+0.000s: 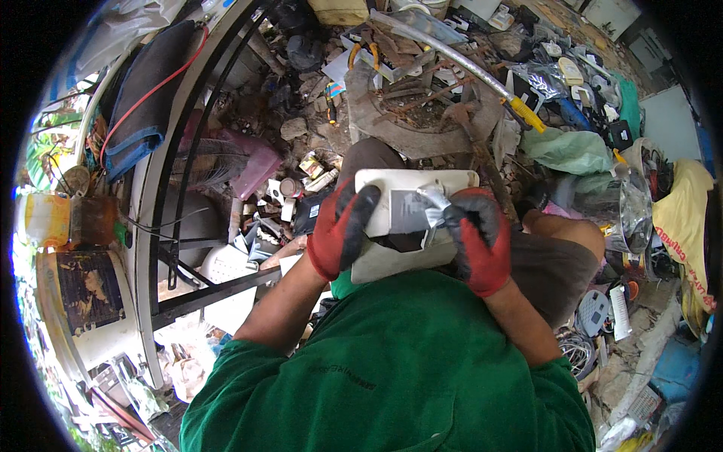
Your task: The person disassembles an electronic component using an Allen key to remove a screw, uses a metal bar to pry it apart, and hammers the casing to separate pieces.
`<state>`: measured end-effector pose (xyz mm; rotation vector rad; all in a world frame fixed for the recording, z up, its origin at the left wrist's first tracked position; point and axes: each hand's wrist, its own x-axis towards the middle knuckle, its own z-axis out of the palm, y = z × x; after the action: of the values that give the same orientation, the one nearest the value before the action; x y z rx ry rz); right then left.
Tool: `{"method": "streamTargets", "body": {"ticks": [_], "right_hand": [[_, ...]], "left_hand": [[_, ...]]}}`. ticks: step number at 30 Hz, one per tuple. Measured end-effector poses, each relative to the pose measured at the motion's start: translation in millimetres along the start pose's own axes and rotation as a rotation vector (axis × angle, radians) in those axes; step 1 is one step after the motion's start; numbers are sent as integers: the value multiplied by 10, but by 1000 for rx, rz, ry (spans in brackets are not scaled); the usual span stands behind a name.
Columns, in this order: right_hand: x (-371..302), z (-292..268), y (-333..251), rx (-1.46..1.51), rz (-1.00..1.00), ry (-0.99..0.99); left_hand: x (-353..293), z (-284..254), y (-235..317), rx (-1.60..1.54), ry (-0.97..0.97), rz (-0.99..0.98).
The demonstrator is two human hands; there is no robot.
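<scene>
A whitish plastic device casing (376, 183) lies across my lap, with a grey panel (407, 212) in its middle. Its lower shell (399, 261) sits apart from the upper part, with a dark gap between them. My left hand (343, 226), in a red and black glove, grips the casing's left side, thumb on top. Gloved the same way, my right hand (483, 235) is closed at the right side. From its fingers a silvery, crumpled-looking piece (434, 205) reaches over the panel; its exact kind cannot be made out.
Ahead lies a worn stone ring (444, 142) with a hammer (465, 124) on it. Orange-handled pliers (363, 56) and a yellow-handled metal bar (482, 75) are beyond. A black metal frame (218, 296) stands close to my left arm. Scrap parts and bags crowd the right.
</scene>
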<state>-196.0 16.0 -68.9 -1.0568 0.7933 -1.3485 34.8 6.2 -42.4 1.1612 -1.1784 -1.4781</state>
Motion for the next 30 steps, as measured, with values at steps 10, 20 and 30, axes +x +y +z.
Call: {"method": "streamTargets", "body": {"ticks": [10, 20, 30], "right_hand": [[185, -1202, -191, -695, -239, 374], [287, -1548, -18, -717, 38, 636], [318, -1848, 66, -855, 69, 621]], "left_hand": [[18, -608, -89, -272, 294, -50], [93, -555, -121, -399, 224, -29], [126, -564, -98, -323, 128, -23]]}}
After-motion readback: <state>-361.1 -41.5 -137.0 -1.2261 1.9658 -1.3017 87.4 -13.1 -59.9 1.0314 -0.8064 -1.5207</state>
